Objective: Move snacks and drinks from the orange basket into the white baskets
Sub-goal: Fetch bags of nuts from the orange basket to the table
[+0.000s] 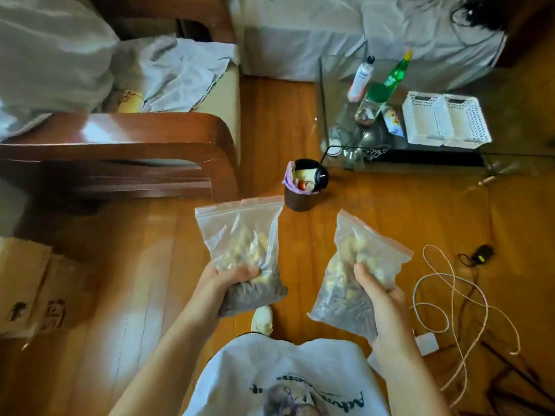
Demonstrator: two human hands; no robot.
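- The left hand (232,274) gripped a clear zip bag (243,250) from below, thumb curled over its front; the other fingers were hidden behind the plastic.
- The right hand (377,291) gripped a second zip bag (357,271), thumb pressed into its front, fingers out of sight behind it.
- Both bags held pale lumpy snacks above a dark layer at the bottom; through the creased plastic it was hard to tell what they were.
- The two bags hung over the wooden floor (300,109), apart from each other, each with its sealed strip on top.
- Well ahead of the right hand, two white baskets (444,121) sat side by side, touching, on a glass bench (330,115); their insides looked pale but could not be read clearly.
- Just left of the baskets on the bench stood a green bottle (395,75), a white-and-pink bottle (360,79), a jar (368,111) and a small packet (393,121), labels too blurred to read.
- Ahead of the hands, between them, a small dark bin (301,187) stood on the floor with litter inside.
- Cables (450,295) lay looped on the floor to the right of the right hand, partly cut off by the frame edge.
- A wooden sofa arm (120,136) lay far ahead-left of the left hand.
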